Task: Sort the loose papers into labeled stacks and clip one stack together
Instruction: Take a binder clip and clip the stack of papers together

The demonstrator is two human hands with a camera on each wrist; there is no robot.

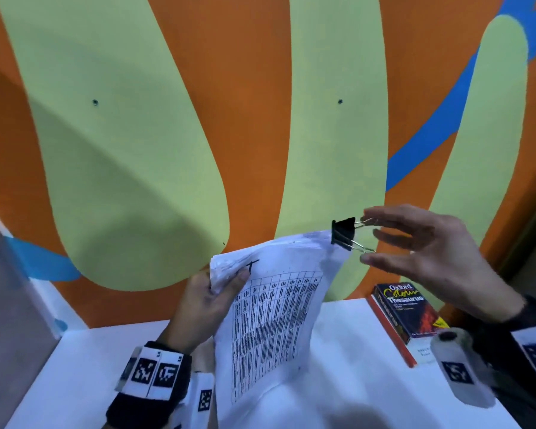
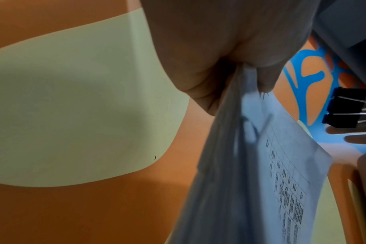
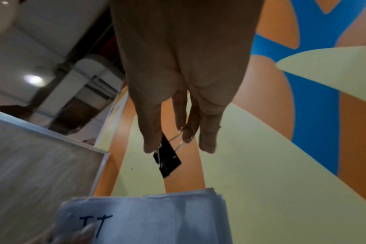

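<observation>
Above the white desk (image 1: 347, 360), left hand (image 1: 205, 301) grips the white printed paper stack (image 1: 276, 314); right hand (image 1: 430, 252) fingers (image 1: 384, 236) pinch the black binder clip (image 1: 343, 233) at its top corner. Seat all sheets fully before release.

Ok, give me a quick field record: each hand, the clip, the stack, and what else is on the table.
left hand: grips the paper stack near its top left corner, thumb on the front sheet
right hand: pinches the clip's wire handles
clip: black binder clip, at the stack's top right corner; whether it bites the paper yet cannot be told
stack: held up off the table, printed grid on the front, handwritten mark at the top
table: white; a thesaurus lies at the right
</observation>
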